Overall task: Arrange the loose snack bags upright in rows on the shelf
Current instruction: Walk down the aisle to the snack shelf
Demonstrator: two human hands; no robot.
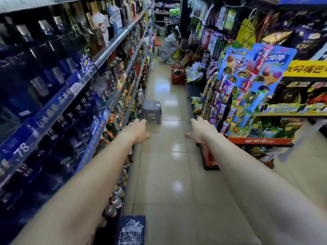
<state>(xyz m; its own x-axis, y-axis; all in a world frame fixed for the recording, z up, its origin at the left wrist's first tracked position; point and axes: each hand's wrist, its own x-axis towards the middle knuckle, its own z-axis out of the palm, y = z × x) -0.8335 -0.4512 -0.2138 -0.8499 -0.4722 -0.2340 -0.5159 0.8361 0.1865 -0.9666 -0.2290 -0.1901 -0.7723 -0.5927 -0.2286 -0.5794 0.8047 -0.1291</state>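
Both my arms reach forward down a shop aisle. My left hand [138, 132] and my right hand [199, 130] are held out over the tiled floor, fingers pointing away, and neither holds anything. Loose snack bags [195, 72] lie heaped on the low right-hand shelf farther down the aisle, with more bags [197, 104] nearer on the same shelf. The hands are well short of these bags. The picture is blurred by motion, so the fingers are hard to make out.
A grey plastic stool [151, 110] stands in the aisle just beyond my hands. A red basket [178, 75] sits on the floor farther on. A person [169, 48] crouches at the right shelf. Bottles [58, 68] fill the left shelves; a snack display [247, 82] juts out at right.
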